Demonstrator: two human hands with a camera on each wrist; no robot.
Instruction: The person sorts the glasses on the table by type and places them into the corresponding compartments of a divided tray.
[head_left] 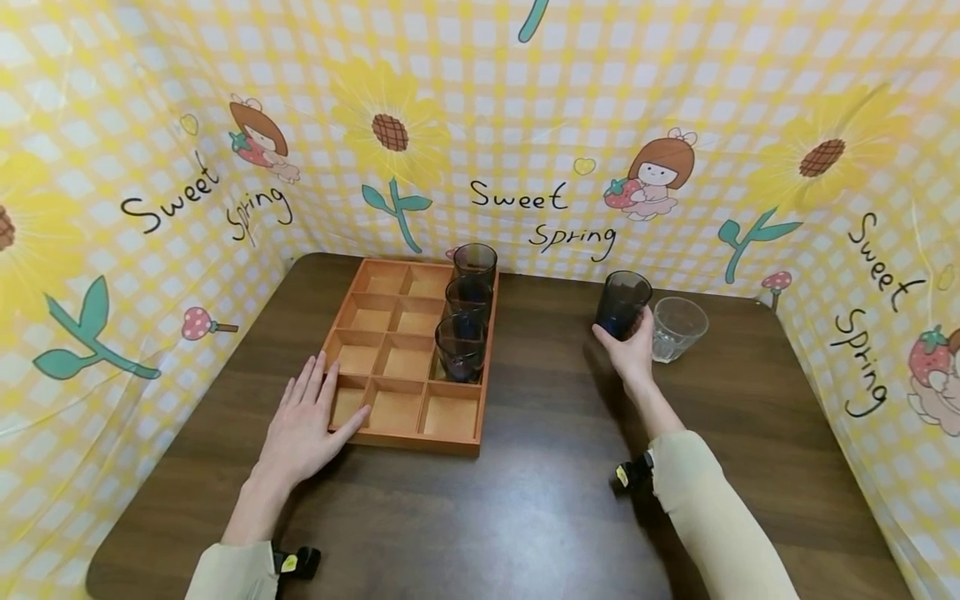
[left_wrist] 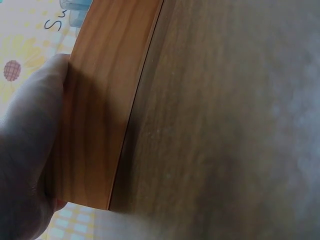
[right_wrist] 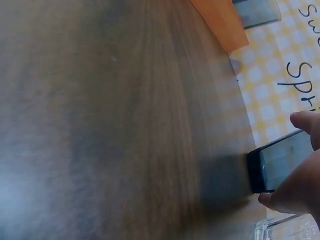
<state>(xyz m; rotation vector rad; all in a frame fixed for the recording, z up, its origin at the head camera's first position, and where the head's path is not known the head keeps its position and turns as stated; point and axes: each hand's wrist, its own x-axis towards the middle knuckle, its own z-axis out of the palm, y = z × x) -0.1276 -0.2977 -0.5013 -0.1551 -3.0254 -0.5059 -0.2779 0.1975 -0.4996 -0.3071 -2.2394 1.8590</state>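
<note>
My right hand [head_left: 632, 352] grips a dark tinted drinking glass [head_left: 626, 292] around its side, thumb on the left. The glass is upright at the back right of the table; whether its base touches the table I cannot tell. Just right of it stands a clear glass [head_left: 681, 327]. My left hand [head_left: 303, 421] rests on the front left corner of a wooden compartment box [head_left: 412, 442], fingers straight along the left side, thumb over the front rim [left_wrist: 107, 90]. Three dark glasses stand in the box's right column: front [head_left: 459, 346], middle [head_left: 469, 300] and back [head_left: 476, 260].
A brown wooden table [head_left: 540, 467] lies beneath everything. Yellow checked cloth [head_left: 525, 125] with printed flowers hangs behind the table and along both sides. A dark wrist strap device [head_left: 634, 472] sits at the right sleeve, another [head_left: 298, 562] at the left.
</note>
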